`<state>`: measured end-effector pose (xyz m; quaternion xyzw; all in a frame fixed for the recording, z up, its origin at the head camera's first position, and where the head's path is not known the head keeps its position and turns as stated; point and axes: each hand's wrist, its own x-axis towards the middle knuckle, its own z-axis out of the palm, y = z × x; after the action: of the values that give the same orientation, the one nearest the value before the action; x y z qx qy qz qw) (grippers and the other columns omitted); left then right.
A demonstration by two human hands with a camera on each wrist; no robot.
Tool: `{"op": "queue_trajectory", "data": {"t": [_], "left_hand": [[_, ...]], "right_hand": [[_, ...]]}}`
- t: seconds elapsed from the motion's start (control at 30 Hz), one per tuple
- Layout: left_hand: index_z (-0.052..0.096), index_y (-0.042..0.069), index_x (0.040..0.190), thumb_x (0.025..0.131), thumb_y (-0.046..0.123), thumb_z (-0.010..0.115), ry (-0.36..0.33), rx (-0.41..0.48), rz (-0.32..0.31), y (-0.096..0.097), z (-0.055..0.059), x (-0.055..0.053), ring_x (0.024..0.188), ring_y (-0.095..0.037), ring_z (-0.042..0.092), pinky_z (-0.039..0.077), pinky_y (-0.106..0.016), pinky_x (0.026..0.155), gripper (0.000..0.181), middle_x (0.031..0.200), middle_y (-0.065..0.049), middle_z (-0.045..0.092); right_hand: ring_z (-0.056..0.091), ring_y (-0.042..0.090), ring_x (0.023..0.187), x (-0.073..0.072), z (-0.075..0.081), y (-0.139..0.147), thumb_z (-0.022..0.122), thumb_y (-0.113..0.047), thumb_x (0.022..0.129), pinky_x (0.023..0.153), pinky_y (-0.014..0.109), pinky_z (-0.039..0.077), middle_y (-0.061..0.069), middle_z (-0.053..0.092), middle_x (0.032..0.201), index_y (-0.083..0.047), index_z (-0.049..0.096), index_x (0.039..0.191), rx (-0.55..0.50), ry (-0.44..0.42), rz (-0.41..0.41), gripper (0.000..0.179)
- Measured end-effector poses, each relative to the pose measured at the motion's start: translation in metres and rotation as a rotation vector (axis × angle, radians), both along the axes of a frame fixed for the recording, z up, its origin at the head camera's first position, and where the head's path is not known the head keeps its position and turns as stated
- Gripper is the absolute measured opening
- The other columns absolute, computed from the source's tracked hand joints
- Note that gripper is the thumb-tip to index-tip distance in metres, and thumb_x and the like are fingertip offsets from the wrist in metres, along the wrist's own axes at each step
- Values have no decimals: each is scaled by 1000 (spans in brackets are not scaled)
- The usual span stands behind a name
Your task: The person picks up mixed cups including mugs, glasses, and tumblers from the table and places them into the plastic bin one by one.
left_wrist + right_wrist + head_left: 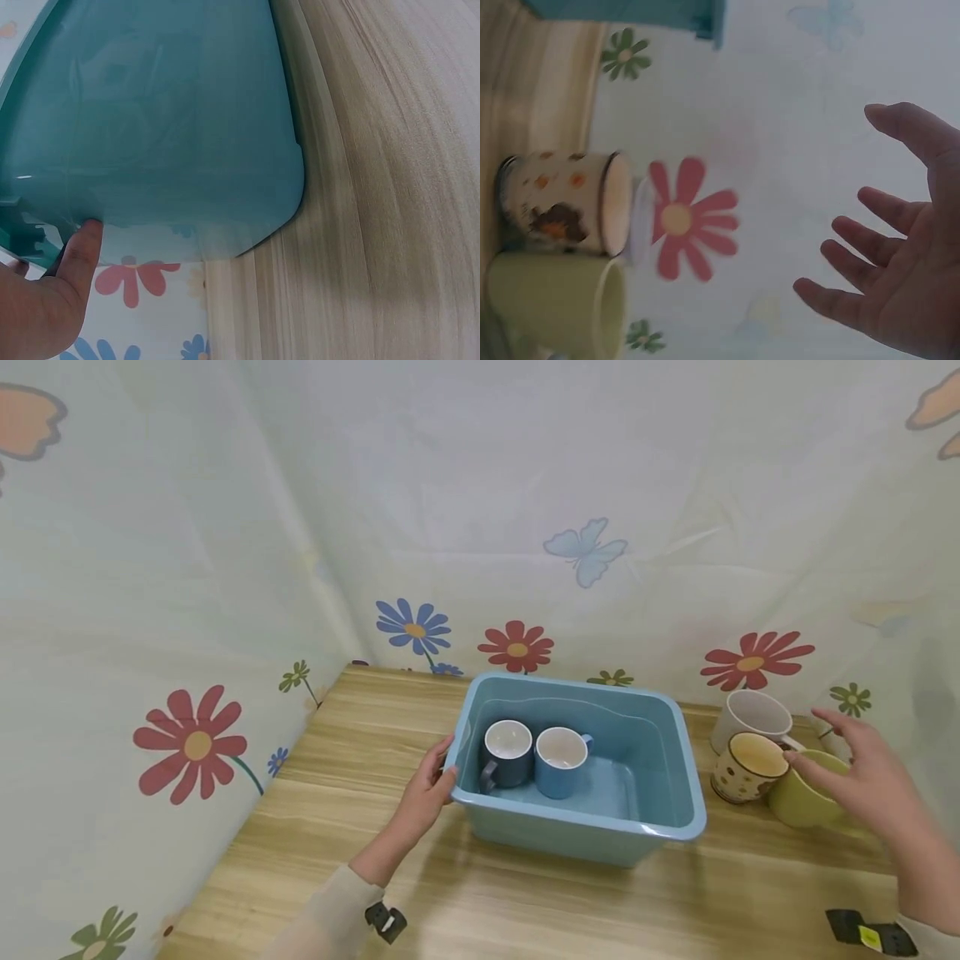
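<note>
Flower-print cloth (465, 518) closes off the far side and the left; wood-grain counter (315, 777) below. Blue tub (555, 843) sits mid-counter, long side facing near. Right grip (866, 777) is wide, fingers apart, holding nothing, just beside the cups on the right; looks like a reach, can't be sure for which. Left grip (426, 793) holds the tub's left rim, thumb on top, a fingertip against the outer wall. Decent brace; go light, pressing down could tip it. Three cups bunch right of the tub: green cup (802, 797) rightmost, white cup (750, 714) at the far side, spotted cup (738, 781) left of green. Can't tell if green and spotted touch. I'd come down from above, thumb one side, fingers the other, then lift straight; a sideways pull would likely knock a neighbour. White cup's handle pokes toward the other two, mind it. Tub's right wall stands between that cluster and the inside, so height matters if crossing. Inside, left half: blue mug (557, 777), handle to the far right, and dark mug (510, 768) left of it, handle toward near. Both upright.
</note>
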<state>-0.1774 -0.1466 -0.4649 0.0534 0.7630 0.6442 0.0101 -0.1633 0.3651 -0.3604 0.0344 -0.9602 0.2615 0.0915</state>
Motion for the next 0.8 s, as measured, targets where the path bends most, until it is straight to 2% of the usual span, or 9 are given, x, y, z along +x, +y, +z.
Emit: {"op": "queue_trajectory", "data": {"t": [0.13,0.27,0.43,0.67,0.8], "left_hand": [[32,2,157,104,7,45,-13,5,8,-2,-1,1,131,-49,55,60,-36,87,55,155,-32,43],[32,2,157,104,6,45,-12,5,9,-4,-2,0,130,-49,55,59,-31,84,55,154,-33,44],[32,2,158,105,7,45,-1,7,12,-5,0,1,130,-49,55,59,-28,84,55,154,-33,44],[32,1,157,105,7,45,-5,-11,20,-8,1,3,131,-48,54,60,-33,85,55,155,-32,43],[32,2,158,105,8,45,3,-8,16,-8,3,3,132,-48,54,58,-27,82,55,156,-32,43]], "right_hand": [[25,70,132,0,-14,23,61,-31,102,91,83,33,51,21,151,16,16,155,6,-59,-36,83],[23,71,132,-2,-29,40,61,-33,103,96,83,29,52,19,150,19,16,153,26,-77,-59,85],[20,72,134,-12,-40,54,65,-33,99,102,83,24,53,20,149,20,15,152,55,-80,-47,91],[22,73,130,-29,-59,71,72,-39,92,101,82,27,56,21,144,25,11,149,106,-145,-7,105],[23,71,128,-36,-67,77,73,-47,90,102,81,25,57,23,141,26,12,148,164,-165,4,111]]}}
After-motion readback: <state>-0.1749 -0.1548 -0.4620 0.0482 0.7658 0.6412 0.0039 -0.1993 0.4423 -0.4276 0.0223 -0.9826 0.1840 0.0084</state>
